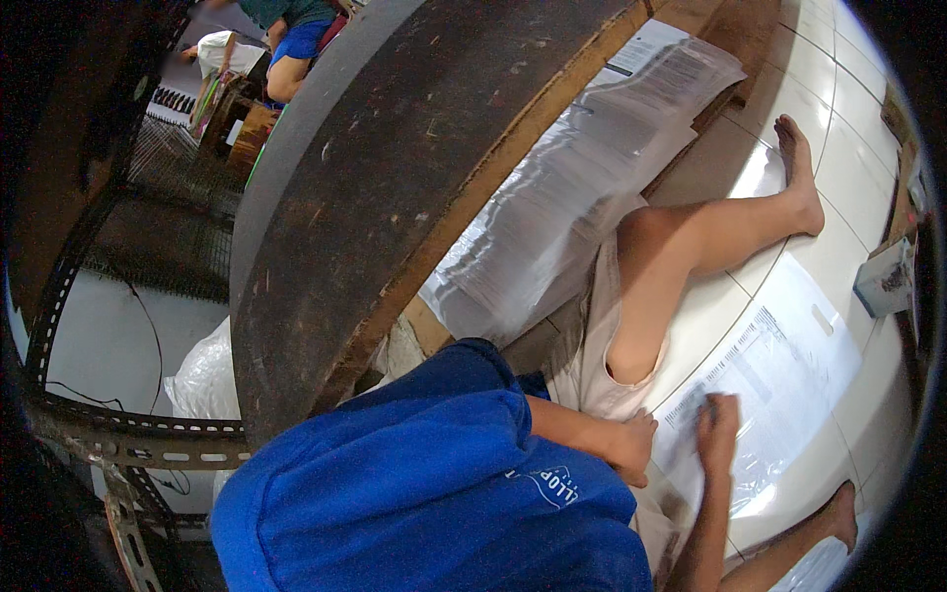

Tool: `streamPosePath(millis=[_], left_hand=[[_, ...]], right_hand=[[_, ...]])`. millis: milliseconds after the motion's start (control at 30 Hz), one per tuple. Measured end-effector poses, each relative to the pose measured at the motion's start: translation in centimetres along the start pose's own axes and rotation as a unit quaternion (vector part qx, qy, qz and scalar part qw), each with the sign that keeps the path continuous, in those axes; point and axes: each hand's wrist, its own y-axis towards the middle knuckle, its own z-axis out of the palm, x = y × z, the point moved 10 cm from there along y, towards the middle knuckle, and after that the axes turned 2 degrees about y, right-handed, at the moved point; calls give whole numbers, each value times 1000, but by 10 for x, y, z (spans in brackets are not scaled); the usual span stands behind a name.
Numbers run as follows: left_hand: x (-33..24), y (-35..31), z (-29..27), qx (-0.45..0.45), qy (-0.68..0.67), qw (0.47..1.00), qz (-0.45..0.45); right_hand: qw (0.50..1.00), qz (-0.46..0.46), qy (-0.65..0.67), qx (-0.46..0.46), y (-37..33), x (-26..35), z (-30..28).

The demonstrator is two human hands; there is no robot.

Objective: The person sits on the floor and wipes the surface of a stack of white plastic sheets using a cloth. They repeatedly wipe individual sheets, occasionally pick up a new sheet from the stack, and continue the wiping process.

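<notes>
White glossy floor tiles (838,128) lay under a seated person, beside a big dark round wooden tabletop (395,168) draped with clear printed plastic sheets (582,187). Right of that tabletop, one printed clear plastic sheet (789,365) lay flat on the floor. The right hand (718,422) pressed its near edge, fingers flat and together; the left hand (631,446) rested loosely curled just beside it, holding nothing. Smoothing seemed underway; gripping an edge would follow.

The right hand (718,422) presses flat on a clear plastic sheet with printed paper (779,380) lying on the white tiled floor (838,138). The left hand (631,446) rests just beside it. A stack of similar sheets (582,187) leans against the big dark round table (395,168).
</notes>
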Motion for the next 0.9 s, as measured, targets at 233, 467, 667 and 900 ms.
streamPosePath(millis=[233, 467, 667, 900], left_hand=[[4, 1, 8, -4, -19, 1000, -18], [9, -8, 3, -20, -29, 998, -45], [8, -4, 2, -15, -27, 999, -31], [2, -12, -4, 10, 5, 1000, -7]], right_hand=[[988, 144, 8, 49, -37, -2, 62], [977, 3, -146, -157, 83, -48, -17], [933, 238, 268, -21, 83, -152, -41], [695, 263, 650, -158, -28, -127, -29]])
